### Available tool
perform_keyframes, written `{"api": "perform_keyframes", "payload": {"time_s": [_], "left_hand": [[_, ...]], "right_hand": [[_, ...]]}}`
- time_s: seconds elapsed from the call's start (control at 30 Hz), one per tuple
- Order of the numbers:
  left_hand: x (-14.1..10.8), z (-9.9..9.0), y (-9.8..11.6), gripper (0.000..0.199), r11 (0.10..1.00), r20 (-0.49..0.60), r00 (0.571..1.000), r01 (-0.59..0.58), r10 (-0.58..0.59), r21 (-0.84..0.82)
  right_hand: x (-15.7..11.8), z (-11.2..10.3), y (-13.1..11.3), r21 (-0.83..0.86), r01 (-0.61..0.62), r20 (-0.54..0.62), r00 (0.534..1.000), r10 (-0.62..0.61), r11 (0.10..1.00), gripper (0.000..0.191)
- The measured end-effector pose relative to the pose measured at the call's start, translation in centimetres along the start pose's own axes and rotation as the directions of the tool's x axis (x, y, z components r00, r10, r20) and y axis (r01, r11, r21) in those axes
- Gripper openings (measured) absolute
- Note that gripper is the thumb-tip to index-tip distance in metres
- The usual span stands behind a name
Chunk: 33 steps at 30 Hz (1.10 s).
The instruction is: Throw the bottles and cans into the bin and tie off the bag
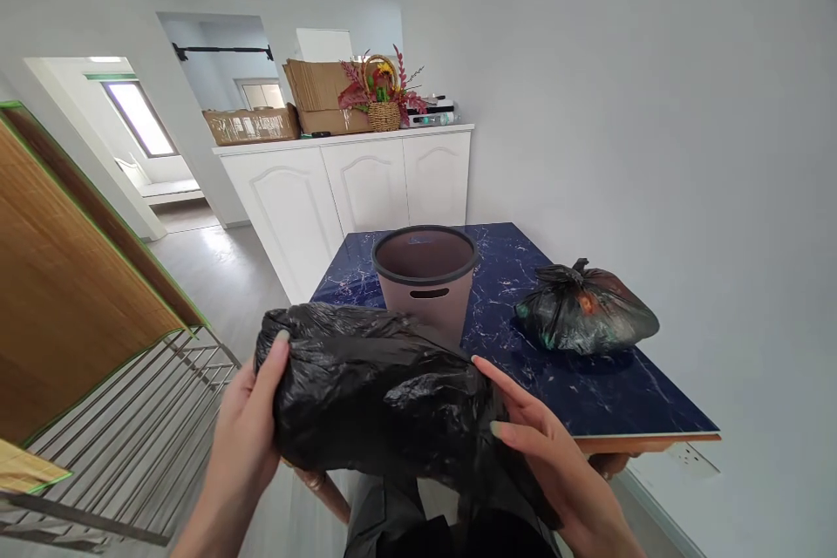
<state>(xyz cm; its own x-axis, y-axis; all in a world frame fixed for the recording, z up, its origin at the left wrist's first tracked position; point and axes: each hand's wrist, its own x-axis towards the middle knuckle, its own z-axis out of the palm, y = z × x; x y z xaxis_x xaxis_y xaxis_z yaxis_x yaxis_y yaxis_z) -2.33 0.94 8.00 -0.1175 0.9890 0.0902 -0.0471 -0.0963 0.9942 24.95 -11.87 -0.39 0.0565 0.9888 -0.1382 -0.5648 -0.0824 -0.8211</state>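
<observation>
A crumpled black plastic bag [379,392] is held up between my hands, in front of the table's near edge. My left hand [252,410] grips its left end, thumb on top. At the bag's right side, my right hand [536,436] holds the plastic with thumb and fingers. Behind the bag stands a mauve bin [435,305] with a dark rim, its lower part hidden by the bag. To the right, a tied, filled black bag [585,314] rests on the blue marbled table [503,279].
A metal rack [131,427] with a wooden board [71,279] stands at the left. Beyond the table is a white cabinet [372,183] bearing cardboard boxes [255,126], a flower basket [384,115] and a plastic bottle [437,119]. A wall rises on the right.
</observation>
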Motion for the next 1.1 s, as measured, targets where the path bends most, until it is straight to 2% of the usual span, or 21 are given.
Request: {"api": "perform_keyframes", "payload": {"time_s": [0.07, 0.1, 0.17, 0.2, 0.23, 0.3, 0.33, 0.4, 0.43, 0.47, 0.5, 0.57, 0.63, 0.7, 0.83, 0.9, 0.93, 0.97, 1.0, 1.03, 1.1], "left_hand": [[2.0, -0.7, 1.3, 0.068, 0.992, 0.012, 0.998, -0.067, 0.066, 0.108], [3.2, -1.2, 1.9, 0.067, 0.969, 0.038, 0.993, -0.118, 0.113, 0.217], [5.1, -1.9, 3.1, 0.062, 0.838, 0.086, 0.965, -0.257, 0.247, 0.481], [5.5, -2.1, 3.6, 0.057, 0.726, 0.098, 0.93, -0.339, 0.354, 0.598], [5.5, -2.1, 4.0, 0.05, 0.601, 0.105, 0.874, -0.409, 0.475, 0.686], [3.9, -1.7, 4.4, 0.033, 0.41, 0.133, 0.718, -0.528, 0.684, 0.744], [2.5, -1.3, 4.3, 0.025, 0.359, 0.177, 0.656, -0.595, 0.733, 0.719], [-0.9, -0.1, 3.7, 0.015, 0.38, 0.376, 0.62, -0.751, 0.689, 0.54], [-2.6, 0.5, 3.3, 0.014, 0.43, 0.536, 0.63, -0.776, 0.562, 0.461], [-4.1, 1.2, 2.8, 0.018, 0.484, 0.641, 0.625, -0.771, 0.446, 0.415], [-5.2, 1.8, 2.3, 0.022, 0.533, 0.706, 0.625, -0.743, 0.334, 0.405], [-6.5, 2.8, 1.6, 0.029, 0.61, 0.737, 0.654, -0.658, 0.172, 0.441], [-6.5, 3.3, 1.5, 0.041, 0.675, 0.692, 0.709, -0.576, 0.132, 0.461], [-5.8, 3.0, 1.8, 0.049, 0.742, 0.617, 0.77, -0.509, 0.165, 0.437], [-3.9, 0.9, 2.7, 0.055, 0.881, 0.419, 0.891, -0.331, 0.174, 0.338], [-3.2, -0.3, 2.7, 0.054, 0.931, 0.318, 0.938, -0.235, 0.141, 0.281], [-3.0, -0.8, 2.7, 0.054, 0.944, 0.277, 0.952, -0.203, 0.129, 0.259], [-2.8, -1.2, 2.7, 0.054, 0.952, 0.246, 0.962, -0.183, 0.121, 0.244], [-2.6, -1.5, 2.7, 0.054, 0.956, 0.224, 0.967, -0.175, 0.122, 0.237], [-2.6, -1.7, 2.7, 0.054, 0.955, 0.211, 0.968, -0.182, 0.132, 0.236], [-2.7, -1.7, 3.0, 0.053, 0.941, 0.196, 0.963, -0.232, 0.186, 0.248]], "right_hand": [[0.4, -0.1, 0.0, 0.096, -0.02, 0.103, 0.995, 0.01, 0.995, 0.072], [0.6, 0.0, 0.0, 0.15, -0.028, 0.143, 0.99, 0.006, 0.988, 0.073], [1.2, 0.6, -0.1, 0.223, -0.034, 0.182, 0.983, -0.007, 0.974, 0.072], [1.6, 1.1, -0.3, 0.249, -0.033, 0.179, 0.984, -0.013, 0.968, 0.07], [1.8, 1.7, -0.5, 0.275, -0.033, 0.17, 0.985, -0.015, 0.961, 0.067], [2.2, 3.1, -0.9, 0.328, -0.043, 0.142, 0.99, -0.004, 0.944, 0.064], [2.4, 3.9, -1.1, 0.353, -0.045, 0.124, 0.992, 0.001, 0.934, 0.063], [2.7, 5.5, -1.5, 0.377, -0.049, 0.107, 0.994, 0.009, 0.925, 0.065], [2.8, 6.2, -1.6, 0.375, -0.047, 0.106, 0.994, 0.007, 0.926, 0.066], [3.0, 6.8, -1.8, 0.371, -0.04, 0.106, 0.994, 0.001, 0.928, 0.067], [3.2, 7.3, -1.9, 0.367, -0.032, 0.107, 0.994, -0.007, 0.93, 0.068], [3.5, 8.1, -2.1, 0.356, -0.03, 0.121, 0.993, -0.015, 0.934, 0.069], [3.7, 8.3, -2.3, 0.333, -0.03, 0.142, 0.99, -0.018, 0.943, 0.069], [3.8, 7.9, -2.6, 0.285, -0.014, 0.153, 0.988, -0.031, 0.959, 0.068], [3.8, 6.1, -2.9, 0.132, -0.035, 0.101, 0.995, 0.021, 0.991, 0.074], [3.9, 5.0, -2.8, 0.015, -0.079, 0.062, 0.995, 0.078, 0.997, 0.076], [3.9, 4.6, -2.7, -0.071, -0.06, 0.033, 0.998, 0.062, 0.996, 0.072], [3.8, 4.3, -2.6, -0.182, 0.004, -0.005, 1.0, -0.005, 0.983, 0.067], [3.6, 4.2, -2.5, -0.317, 0.104, -0.046, 0.991, -0.125, 0.943, 0.06], [3.2, 4.2, -2.6, -0.466, 0.218, -0.076, 0.956, -0.284, 0.858, 0.051], [2.0, 4.8, -2.8, -0.712, 0.383, -0.045, 0.812, -0.582, 0.589, 0.032]]}}
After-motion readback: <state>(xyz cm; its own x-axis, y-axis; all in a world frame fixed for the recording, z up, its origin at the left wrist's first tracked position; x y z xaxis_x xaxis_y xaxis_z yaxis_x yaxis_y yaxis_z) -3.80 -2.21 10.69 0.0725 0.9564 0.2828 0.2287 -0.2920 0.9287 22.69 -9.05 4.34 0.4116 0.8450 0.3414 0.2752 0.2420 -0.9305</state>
